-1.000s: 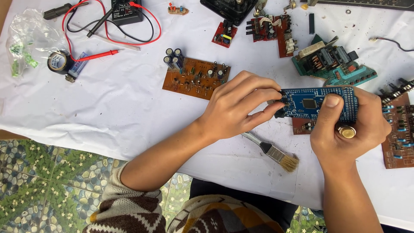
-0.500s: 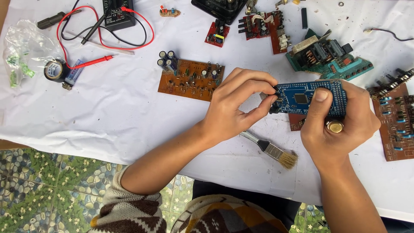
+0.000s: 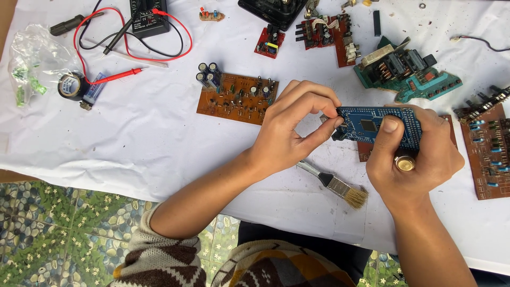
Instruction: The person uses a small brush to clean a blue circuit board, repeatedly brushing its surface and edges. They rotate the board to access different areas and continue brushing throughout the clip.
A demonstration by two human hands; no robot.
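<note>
Holding a small blue rectangular circuit board (image 3: 378,126) above the white cloth-covered table (image 3: 133,138), right hand (image 3: 411,159) wrapped around its right end, thumb pressed on top. Left hand (image 3: 289,130) pinched on the board's left edge, fingertips closed. Metal-handled bristle brush (image 3: 336,184) lay just below; brown capacitor-studded board (image 3: 236,96) nearby to the left.

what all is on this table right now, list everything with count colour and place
blue circuit board: 1, blue, held in both hands
brown circuit board: 1, orange-brown with capacitors, centre
paintbrush: 1, metal ferrule, tan bristles, below the hands
green board: 1, teal, upper right
brown board: 1, far right
small red boards: several, top centre
multimeter: 1, black, red and black leads, top left
tape roll: 1, black, left
plastic bag: 1, clear, far left
white cloth: 1, covers table
left hand: pinches board's left end
right hand: grips board's right side, wears ring
</note>
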